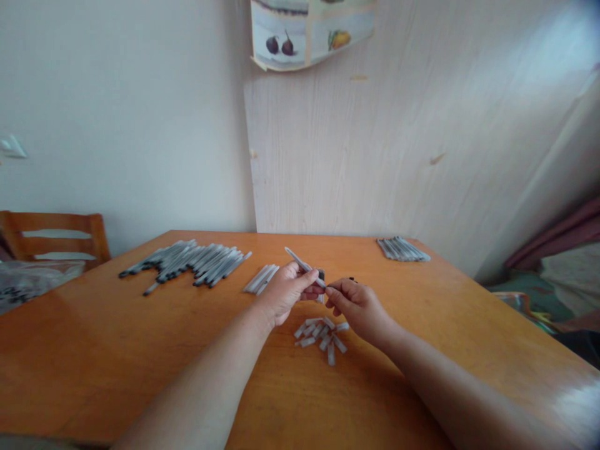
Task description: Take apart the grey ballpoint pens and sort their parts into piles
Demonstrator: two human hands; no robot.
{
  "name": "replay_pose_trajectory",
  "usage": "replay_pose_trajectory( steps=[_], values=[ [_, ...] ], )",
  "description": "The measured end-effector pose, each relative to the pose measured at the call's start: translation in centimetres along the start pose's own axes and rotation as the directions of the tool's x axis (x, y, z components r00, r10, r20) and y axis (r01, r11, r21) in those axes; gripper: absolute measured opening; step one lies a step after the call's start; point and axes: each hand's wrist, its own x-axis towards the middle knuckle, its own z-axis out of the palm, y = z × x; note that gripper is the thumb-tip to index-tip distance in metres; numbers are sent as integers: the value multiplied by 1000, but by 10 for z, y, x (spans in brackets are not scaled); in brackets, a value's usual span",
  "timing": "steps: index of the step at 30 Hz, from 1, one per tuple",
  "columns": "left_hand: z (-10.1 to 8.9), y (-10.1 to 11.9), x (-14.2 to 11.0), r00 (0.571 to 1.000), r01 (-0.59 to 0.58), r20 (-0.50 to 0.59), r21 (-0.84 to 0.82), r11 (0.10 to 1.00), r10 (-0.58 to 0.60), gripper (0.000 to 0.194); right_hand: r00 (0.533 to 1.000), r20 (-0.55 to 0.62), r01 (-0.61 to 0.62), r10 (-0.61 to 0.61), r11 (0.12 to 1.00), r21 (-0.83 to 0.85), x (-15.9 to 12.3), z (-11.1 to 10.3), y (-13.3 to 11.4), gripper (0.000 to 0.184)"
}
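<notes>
Over the middle of the table, my left hand (291, 287) is closed around a slim whitish pen (299, 259), which slants with its upper end pointing up and left. The fingers of my right hand (356, 306) pinch the pen's lower end; what exactly lies between the fingertips is too small to make out. A small black piece (321, 275) shows beside my left fingers. Just below both hands lies a loose pile of short translucent caps (323, 331). Several whitish pen barrels (260, 279) lie side by side left of my left hand.
A wide heap of grey pens with dark ends (197, 259) covers the table's (187, 350) back left. At the back right is a neat row of pens (402, 249). A wooden chair (56, 234) and a clear plastic bag (40, 281) stand at the left edge.
</notes>
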Motion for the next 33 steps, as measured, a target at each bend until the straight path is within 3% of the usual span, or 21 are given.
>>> replay_pose_trajectory(
  steps=[15, 33],
  values=[
    [0, -1, 1, 999, 35, -11, -62, 997, -35, 26, 981, -134, 104, -137, 967, -231, -1, -2, -6, 11],
    [-6, 4, 4, 996, 22, -81, -179, 984, -38, 12, 988, -99, 95, -123, 963, -253, 3, -11, -1, 18]
  ],
)
